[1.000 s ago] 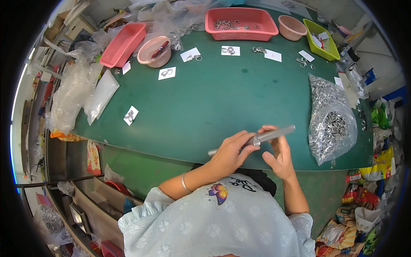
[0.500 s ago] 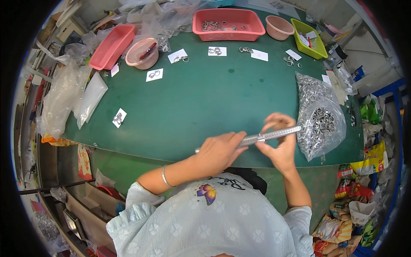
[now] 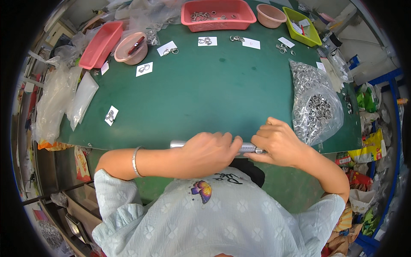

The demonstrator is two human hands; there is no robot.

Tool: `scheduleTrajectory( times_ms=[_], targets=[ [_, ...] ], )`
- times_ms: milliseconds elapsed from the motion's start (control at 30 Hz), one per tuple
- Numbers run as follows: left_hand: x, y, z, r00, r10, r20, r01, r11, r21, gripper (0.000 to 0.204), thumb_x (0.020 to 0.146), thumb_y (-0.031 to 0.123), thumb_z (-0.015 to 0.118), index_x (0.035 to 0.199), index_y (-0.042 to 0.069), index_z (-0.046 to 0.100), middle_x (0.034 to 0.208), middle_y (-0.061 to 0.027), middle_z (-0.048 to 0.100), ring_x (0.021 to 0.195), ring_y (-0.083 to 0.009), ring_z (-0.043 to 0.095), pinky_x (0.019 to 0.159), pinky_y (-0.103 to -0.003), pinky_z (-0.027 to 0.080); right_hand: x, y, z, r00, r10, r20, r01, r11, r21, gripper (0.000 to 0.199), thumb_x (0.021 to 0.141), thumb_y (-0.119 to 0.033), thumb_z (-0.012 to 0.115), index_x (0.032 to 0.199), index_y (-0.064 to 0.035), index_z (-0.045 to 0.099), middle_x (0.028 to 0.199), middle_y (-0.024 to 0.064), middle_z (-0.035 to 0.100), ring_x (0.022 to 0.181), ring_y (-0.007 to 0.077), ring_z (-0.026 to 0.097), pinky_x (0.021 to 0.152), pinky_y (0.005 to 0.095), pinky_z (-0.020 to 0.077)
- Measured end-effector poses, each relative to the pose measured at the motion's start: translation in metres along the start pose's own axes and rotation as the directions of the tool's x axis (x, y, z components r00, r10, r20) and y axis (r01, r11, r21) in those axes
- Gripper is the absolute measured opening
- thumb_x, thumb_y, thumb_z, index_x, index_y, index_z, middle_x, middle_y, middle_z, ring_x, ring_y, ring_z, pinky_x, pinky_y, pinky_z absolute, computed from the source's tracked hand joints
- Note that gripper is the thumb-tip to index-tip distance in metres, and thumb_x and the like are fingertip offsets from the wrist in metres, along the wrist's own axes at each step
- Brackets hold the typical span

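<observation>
A silver ring mandrel (image 3: pixel 246 148), a metal stick with marked scales, lies roughly level at the table's front edge. My left hand (image 3: pixel 209 147) is wrapped round its middle, and the thick end shows to the left of the fist. On the right, my right hand (image 3: pixel 277 143) has its fingers closed at the mandrel's other end. A metal ring (image 3: pixel 258 150) seems to sit round the stick by the right fingertips, partly hidden. Beyond the right hand, a clear plastic bag (image 3: pixel 304 122) full of metal rings stands open on the green table (image 3: pixel 192 98).
White paper cards (image 3: pixel 140 71) with small groups of rings lie along the table's far side and left. Behind them stand a pink tray (image 3: pixel 218 26) with rings, pink bowls (image 3: pixel 271 22) and a yellow-green basket (image 3: pixel 312 39). Clear plastic bags (image 3: pixel 58 98) lie at the left.
The mandrel has come from a tilt to nearly level and shifted left, its thick end now showing at the left. My right hand has turned from loosely open to closed at its end.
</observation>
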State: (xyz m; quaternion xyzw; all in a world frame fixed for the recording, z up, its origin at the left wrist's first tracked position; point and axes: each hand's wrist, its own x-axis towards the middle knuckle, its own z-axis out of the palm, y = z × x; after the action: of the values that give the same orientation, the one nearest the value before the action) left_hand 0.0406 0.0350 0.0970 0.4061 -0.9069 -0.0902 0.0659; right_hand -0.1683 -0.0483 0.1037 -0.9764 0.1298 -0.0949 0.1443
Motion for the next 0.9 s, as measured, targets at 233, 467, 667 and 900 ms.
scheduleTrajectory(
  times_ms=[233,467,667,900],
  targets=[
    [0.002,-0.001,-0.02,0.96,0.044,0.276,0.057,0.936,-0.348,0.025,0.091,0.024,0.05,0.084,-0.001,0.048,0.059,-0.014,0.054,0.051,-0.0296,0.057,0.045,-0.039,0.043,-0.011,-0.011,0.005,0.994,0.021,0.104,-0.04,0.983,0.182,0.031,0.075,-0.029,0.067,0.064,-0.0056,0.051,0.049,0.008,0.049,0.047,0.0253,0.049,0.058,0.0325,0.0385],
    [0.006,-0.006,-0.027,0.905,0.014,0.425,0.22,0.84,-0.496,0.024,0.09,0.023,0.053,0.094,-0.001,0.053,0.058,-0.0176,0.056,0.054,-0.0351,0.057,0.05,-0.042,0.044,-0.011,-0.011,0.013,0.988,0.046,0.149,-0.089,0.95,0.298,0.03,0.076,-0.027,0.067,0.064,-0.0038,0.051,0.048,0.0107,0.049,0.047,0.0287,0.05,0.06,0.0334,0.0411],
    [0.01,-0.018,-0.01,0.908,0.011,0.418,0.316,0.636,-0.704,0.024,0.089,0.022,0.053,0.096,-0.001,0.054,0.059,-0.018,0.057,0.056,-0.0364,0.057,0.053,-0.044,0.043,-0.003,0.005,0.008,0.963,0.041,0.266,-0.112,0.96,0.257,0.029,0.076,-0.028,0.068,0.069,-0.0029,0.054,0.053,0.0133,0.052,0.053,0.0312,0.052,0.066,0.0363,0.0422],
    [0.011,-0.018,0.016,0.932,-0.363,-0.01,0.26,0.687,-0.678,0.025,0.088,0.019,0.056,0.101,-0.001,0.054,0.06,-0.0179,0.052,0.049,-0.0309,0.049,0.051,-0.038,0.041,0.002,0.009,0.0,0.869,0.185,-0.459,-0.178,0.982,0.06,0.045,0.075,-0.021,0.068,0.108,0.0012,0.048,0.106,0.0171,0.051,0.099,0.0294,0.049,0.089,0.041,0.0359]
  ],
)
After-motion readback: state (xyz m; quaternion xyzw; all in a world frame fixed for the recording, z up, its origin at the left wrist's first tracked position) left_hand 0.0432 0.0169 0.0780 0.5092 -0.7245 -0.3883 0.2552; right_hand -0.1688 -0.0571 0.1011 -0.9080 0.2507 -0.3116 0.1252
